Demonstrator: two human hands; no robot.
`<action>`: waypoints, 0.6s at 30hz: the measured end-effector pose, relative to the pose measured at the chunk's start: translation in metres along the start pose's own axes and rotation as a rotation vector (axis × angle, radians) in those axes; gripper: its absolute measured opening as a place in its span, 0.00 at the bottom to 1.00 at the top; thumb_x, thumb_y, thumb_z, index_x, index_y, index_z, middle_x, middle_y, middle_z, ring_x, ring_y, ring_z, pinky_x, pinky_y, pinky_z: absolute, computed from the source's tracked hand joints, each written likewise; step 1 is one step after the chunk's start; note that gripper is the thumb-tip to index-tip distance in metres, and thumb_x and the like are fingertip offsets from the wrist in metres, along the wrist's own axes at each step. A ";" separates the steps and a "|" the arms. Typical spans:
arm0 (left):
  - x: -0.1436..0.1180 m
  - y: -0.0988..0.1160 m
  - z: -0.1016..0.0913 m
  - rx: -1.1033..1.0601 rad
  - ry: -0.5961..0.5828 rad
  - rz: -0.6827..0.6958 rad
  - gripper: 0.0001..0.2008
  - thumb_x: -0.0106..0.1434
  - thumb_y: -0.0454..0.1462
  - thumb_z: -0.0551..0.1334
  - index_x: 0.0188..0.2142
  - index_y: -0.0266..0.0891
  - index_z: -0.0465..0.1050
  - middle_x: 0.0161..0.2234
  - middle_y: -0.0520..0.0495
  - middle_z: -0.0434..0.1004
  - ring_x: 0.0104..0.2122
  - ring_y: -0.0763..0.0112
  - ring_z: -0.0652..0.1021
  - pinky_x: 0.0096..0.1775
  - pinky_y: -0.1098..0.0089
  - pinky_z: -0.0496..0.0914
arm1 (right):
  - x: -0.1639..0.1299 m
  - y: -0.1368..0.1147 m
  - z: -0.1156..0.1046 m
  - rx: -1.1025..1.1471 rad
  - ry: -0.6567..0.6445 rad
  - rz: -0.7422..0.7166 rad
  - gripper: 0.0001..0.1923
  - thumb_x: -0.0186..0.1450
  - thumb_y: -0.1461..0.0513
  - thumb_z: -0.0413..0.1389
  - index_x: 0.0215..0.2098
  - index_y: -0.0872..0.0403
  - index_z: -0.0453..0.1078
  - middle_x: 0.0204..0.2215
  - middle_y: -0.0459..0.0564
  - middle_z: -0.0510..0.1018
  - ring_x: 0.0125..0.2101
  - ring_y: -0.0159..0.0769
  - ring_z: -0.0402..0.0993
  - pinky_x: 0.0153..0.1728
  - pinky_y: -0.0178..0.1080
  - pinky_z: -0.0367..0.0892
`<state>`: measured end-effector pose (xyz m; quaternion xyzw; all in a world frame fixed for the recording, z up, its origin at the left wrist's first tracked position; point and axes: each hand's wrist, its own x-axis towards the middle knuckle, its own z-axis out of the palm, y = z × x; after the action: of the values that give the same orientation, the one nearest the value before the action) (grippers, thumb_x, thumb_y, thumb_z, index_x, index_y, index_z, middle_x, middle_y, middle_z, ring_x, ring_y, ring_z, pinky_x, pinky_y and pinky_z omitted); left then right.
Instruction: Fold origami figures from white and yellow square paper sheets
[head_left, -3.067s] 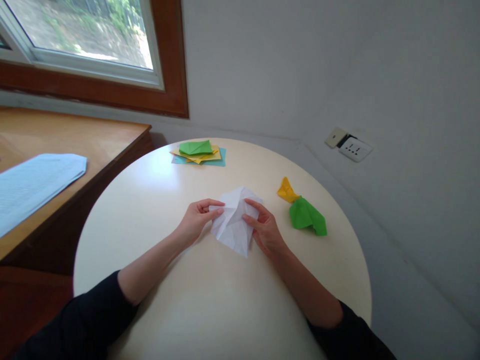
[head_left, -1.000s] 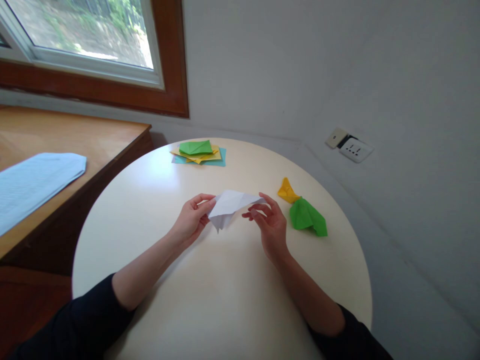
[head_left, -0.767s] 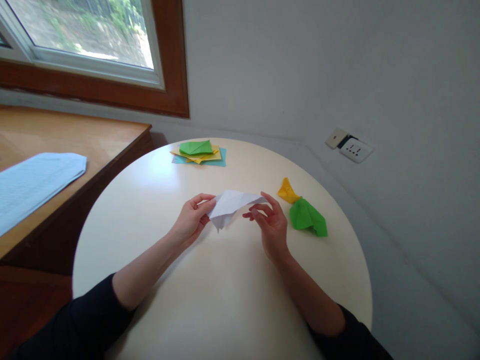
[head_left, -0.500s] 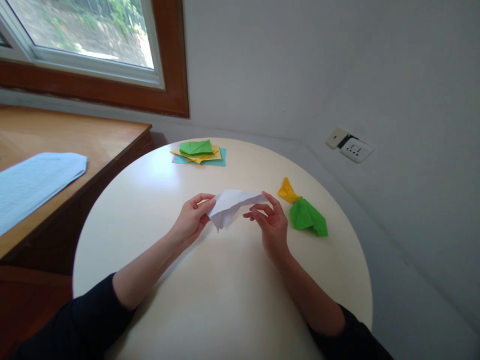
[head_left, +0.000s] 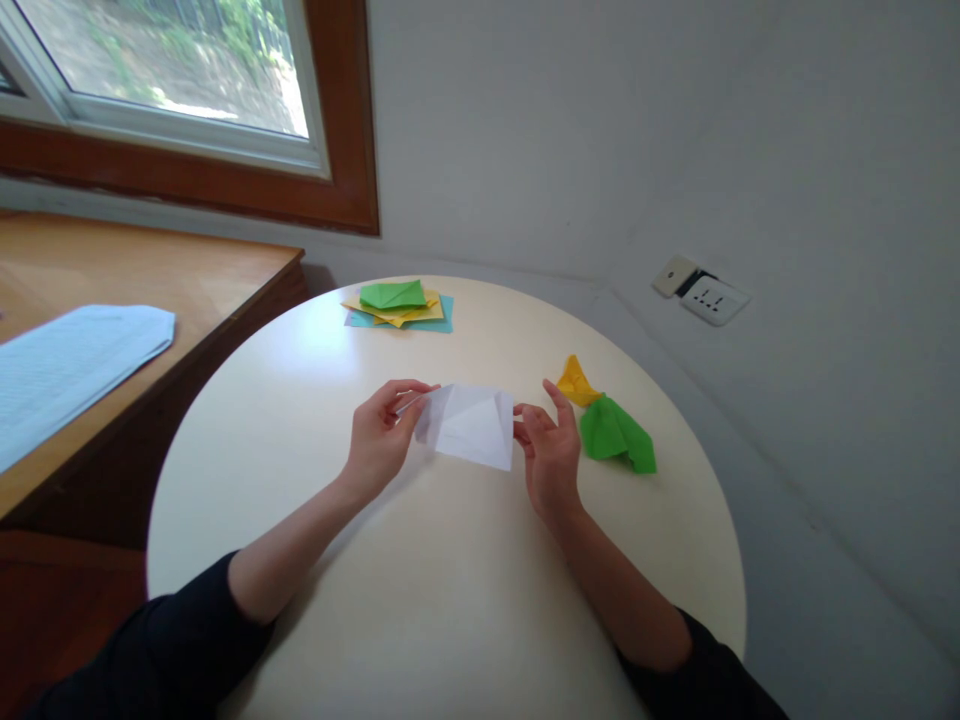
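Observation:
A creased white paper (head_left: 471, 425), folded into a flat shape, is held just above the round cream table (head_left: 420, 600) at its middle. My left hand (head_left: 381, 440) pinches the paper's left corner between thumb and fingers. My right hand (head_left: 551, 450) holds its right edge, palm turned inward with the fingers partly spread. Both forearms reach in from the near edge in dark sleeves.
A folded green paper figure (head_left: 615, 434) and a small yellow one (head_left: 576, 381) lie just right of my right hand. A stack of green, yellow and teal sheets (head_left: 397, 303) sits at the far edge. A wooden desk with a pale blue sheet (head_left: 67, 365) stands left. A wall socket (head_left: 701, 292) is at right.
The paper was collapsed from a spread, crumpled form into a narrow fold, then turned so its flat face shows. My right hand shifted slightly right along its edge.

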<state>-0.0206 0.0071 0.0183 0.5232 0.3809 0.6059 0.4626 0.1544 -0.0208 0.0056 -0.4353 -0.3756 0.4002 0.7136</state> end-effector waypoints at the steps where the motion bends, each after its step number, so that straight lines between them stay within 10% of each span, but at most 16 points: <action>1: -0.002 0.001 0.000 0.069 0.009 0.083 0.08 0.53 0.38 0.63 0.33 0.38 0.73 0.34 0.46 0.79 0.38 0.66 0.77 0.40 0.69 0.69 | 0.001 0.000 0.000 0.044 0.000 0.040 0.25 0.56 0.55 0.58 0.49 0.48 0.57 0.28 0.42 0.74 0.24 0.29 0.73 0.26 0.34 0.67; 8: -0.006 -0.003 -0.005 0.368 -0.098 0.388 0.10 0.58 0.34 0.58 0.39 0.43 0.74 0.39 0.50 0.79 0.41 0.68 0.76 0.56 0.60 0.60 | -0.003 0.002 0.001 0.052 -0.207 0.158 0.34 0.52 0.55 0.61 0.53 0.47 0.53 0.35 0.47 0.77 0.29 0.35 0.75 0.27 0.37 0.70; 18: -0.003 -0.005 -0.009 0.413 -0.185 0.480 0.11 0.57 0.32 0.59 0.38 0.43 0.76 0.39 0.49 0.79 0.41 0.67 0.77 0.56 0.58 0.61 | 0.005 0.001 -0.004 -0.061 -0.128 -0.026 0.27 0.50 0.62 0.62 0.47 0.48 0.62 0.29 0.42 0.78 0.32 0.31 0.74 0.37 0.38 0.69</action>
<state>-0.0281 0.0055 0.0111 0.7336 0.3179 0.5574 0.2237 0.1601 -0.0169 0.0040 -0.4254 -0.4382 0.4064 0.6796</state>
